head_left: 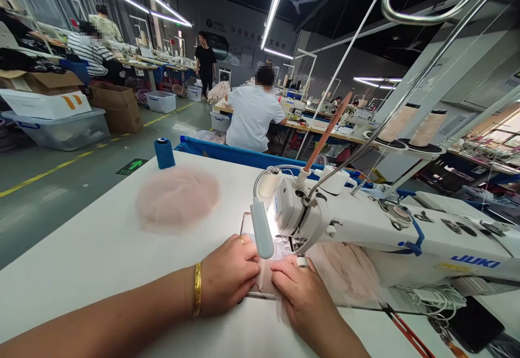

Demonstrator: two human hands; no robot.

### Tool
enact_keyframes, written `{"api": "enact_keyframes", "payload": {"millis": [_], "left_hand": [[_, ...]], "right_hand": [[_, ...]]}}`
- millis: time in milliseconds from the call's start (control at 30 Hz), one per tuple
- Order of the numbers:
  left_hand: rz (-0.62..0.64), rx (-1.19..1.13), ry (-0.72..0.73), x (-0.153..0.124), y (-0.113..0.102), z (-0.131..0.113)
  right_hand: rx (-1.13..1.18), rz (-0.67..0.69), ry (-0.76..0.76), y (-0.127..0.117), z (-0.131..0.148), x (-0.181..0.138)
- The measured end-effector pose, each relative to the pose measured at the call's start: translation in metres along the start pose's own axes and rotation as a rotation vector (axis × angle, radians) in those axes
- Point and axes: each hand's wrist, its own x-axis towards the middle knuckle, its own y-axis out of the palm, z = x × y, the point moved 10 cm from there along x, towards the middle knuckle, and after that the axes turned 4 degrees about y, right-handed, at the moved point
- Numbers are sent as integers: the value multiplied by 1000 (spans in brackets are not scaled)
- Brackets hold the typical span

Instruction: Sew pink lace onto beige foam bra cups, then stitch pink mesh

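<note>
My left hand (228,274), with a gold bangle on the wrist, rests on the white table (101,255) with its fingers curled onto a piece of pale pink mesh fabric (345,271). My right hand (303,293) presses flat on the same fabric just in front of the needle area of the white sewing machine (385,233). The machine's small lamp (262,228) hangs right above my fingers and hides the fingertips of my left hand. A stack of pink mesh pieces (177,196) lies farther back on the table.
A blue thread cone (164,153) stands at the table's far edge. Two beige thread cones (414,125) sit on the stand behind the machine. Red-handled scissors (406,333) lie at the lower right. A person in a white shirt (252,114) sits ahead; boxes and bins line the left aisle.
</note>
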Motion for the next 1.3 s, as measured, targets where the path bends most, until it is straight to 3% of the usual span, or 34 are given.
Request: {"api": "enact_keyframes", "payload": {"millis": [167, 500, 733, 900, 1000, 1167, 1300], "left_hand": [[-16, -27, 55, -3, 0, -7], [-29, 63, 27, -2, 1, -4], [-61, 72, 105, -4, -4, -17], [-58, 108, 56, 0, -1, -9], [-57, 86, 50, 0, 1, -5], [-60, -43, -49, -1, 1, 12], [-43, -138, -120, 2, 7, 20]], "right_hand": [[31, -1, 9, -1, 4, 1], [-29, 65, 63, 5, -5, 3], [-31, 60, 76, 7, -7, 5], [-58, 46, 144, 8, -19, 4], [-6, 7, 103, -4, -8, 7], [174, 136, 45, -3, 12, 12], [171, 56, 90, 5, -1, 10]]}}
